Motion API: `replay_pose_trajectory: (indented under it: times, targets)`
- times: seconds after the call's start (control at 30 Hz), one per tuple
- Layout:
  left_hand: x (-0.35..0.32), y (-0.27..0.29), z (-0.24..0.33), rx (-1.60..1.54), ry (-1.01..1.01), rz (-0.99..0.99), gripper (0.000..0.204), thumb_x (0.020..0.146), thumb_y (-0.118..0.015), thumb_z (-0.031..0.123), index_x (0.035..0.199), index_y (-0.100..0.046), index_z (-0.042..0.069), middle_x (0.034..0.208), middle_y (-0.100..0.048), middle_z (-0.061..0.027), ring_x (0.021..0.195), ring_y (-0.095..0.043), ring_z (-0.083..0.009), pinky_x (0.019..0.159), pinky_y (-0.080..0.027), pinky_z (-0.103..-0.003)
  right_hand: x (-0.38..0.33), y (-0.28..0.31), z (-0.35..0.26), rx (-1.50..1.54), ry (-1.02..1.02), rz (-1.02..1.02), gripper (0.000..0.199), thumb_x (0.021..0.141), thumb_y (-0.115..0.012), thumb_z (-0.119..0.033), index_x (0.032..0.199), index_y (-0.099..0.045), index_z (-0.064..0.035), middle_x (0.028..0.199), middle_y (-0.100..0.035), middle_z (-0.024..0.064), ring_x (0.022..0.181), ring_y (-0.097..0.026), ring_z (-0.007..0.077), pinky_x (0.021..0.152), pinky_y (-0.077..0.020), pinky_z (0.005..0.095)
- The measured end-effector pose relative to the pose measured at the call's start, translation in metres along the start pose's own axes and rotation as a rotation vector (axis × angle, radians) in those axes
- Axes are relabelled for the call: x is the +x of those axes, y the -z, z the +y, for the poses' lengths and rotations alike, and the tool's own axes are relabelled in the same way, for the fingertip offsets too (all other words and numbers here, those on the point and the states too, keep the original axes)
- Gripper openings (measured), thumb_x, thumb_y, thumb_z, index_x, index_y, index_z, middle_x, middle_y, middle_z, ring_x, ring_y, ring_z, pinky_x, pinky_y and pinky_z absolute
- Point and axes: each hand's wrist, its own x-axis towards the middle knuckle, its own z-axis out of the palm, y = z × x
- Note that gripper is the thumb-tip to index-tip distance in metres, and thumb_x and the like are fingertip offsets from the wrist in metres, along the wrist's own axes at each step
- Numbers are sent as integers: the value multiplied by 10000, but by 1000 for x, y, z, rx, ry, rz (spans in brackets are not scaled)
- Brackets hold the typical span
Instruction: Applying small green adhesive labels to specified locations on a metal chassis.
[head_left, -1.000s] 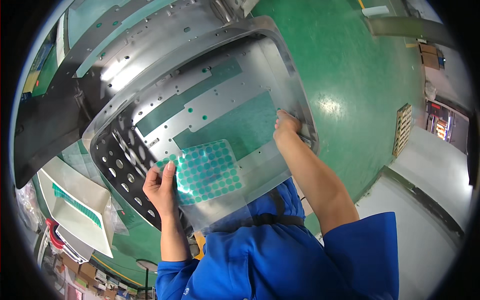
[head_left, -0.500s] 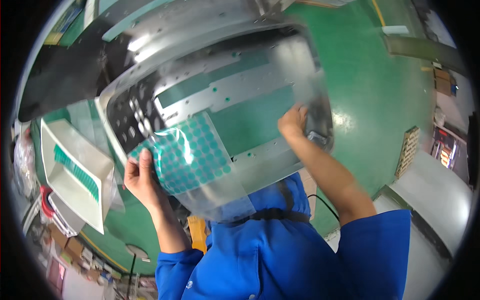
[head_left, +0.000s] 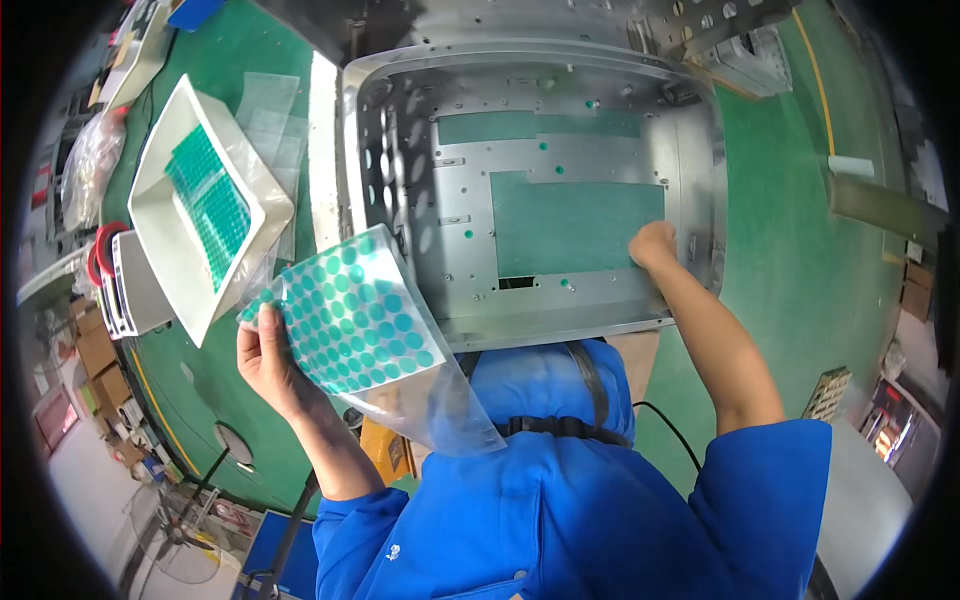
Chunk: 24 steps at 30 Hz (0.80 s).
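My left hand (head_left: 266,362) pinches the corner of a sheet of round green stickers (head_left: 350,315) between thumb and fingers. A clear plastic sheet (head_left: 440,408) hangs below the stickers. In front of me stands a shallow metal case (head_left: 590,312) with holes and studs in its floor. Teal rectangles (head_left: 575,225) cover parts of that floor, and a few small green dots (head_left: 543,146) sit around them. My right hand (head_left: 654,244) is closed at the right edge of the larger rectangle. Its fingertips are hidden, so I cannot make out what they hold, if anything.
Left of the case, a white bin (head_left: 270,212) holds green sticker sheets (head_left: 210,205), with clear plastic sheets (head_left: 270,100) beside it. A large metal panel (head_left: 480,22) rises behind the case. A standing fan (head_left: 175,535) is at lower left. Green floor (head_left: 775,200) extends to the right.
The view has turned, so the case now appears straighter and farther right. My right hand has closed more and remains near the larger rectangle's right end. My left hand still holds the sticker sheet.
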Motion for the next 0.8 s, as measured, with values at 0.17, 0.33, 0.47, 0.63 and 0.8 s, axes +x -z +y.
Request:
replay_pose_trajectory:
  times: [0.17,0.33,0.47,0.63,0.8]
  targets:
    - [-18,27,-6,-20,26,-9,54,794,-613,65,777,-581,26,720,-587,-5,622,-517,-40,585,-402,-146,14,-2,11,-119,177,39,340,778,-444,-193,925,-602,69,1045,-547,251,982,-524,385,847,-421,410]
    - [-25,69,-14,11,-20,-51,77,788,-623,57,744,-566,29,686,-571,5,581,-491,-34,544,-380,-143,-44,23,-6,48,266,37,381,799,-477,-294,964,-586,31,1004,-567,231,922,-547,365,841,-420,406]
    - [-34,103,-29,54,1,-54,96,803,-595,44,719,-548,37,671,-554,21,565,-462,-22,527,-352,-139,-160,23,-15,146,1129,314,554,748,-554,-503,976,-552,2,897,-593,186,843,-559,347,735,-448,407]
    - [-37,126,-52,-1,62,-165,60,811,-582,98,785,-583,43,714,-549,42,627,-460,-21,578,-352,-154,-197,13,-12,102,1096,329,361,786,-539,-411,794,-582,-52,740,-595,116,704,-568,298,605,-440,398]
    - [-44,159,-19,-221,-48,-129,86,815,-568,128,851,-549,52,808,-572,-10,703,-526,-81,664,-437,-203,-271,98,13,140,1117,174,333,807,-529,-347,660,-585,-54,663,-595,120,623,-570,311,530,-433,389]
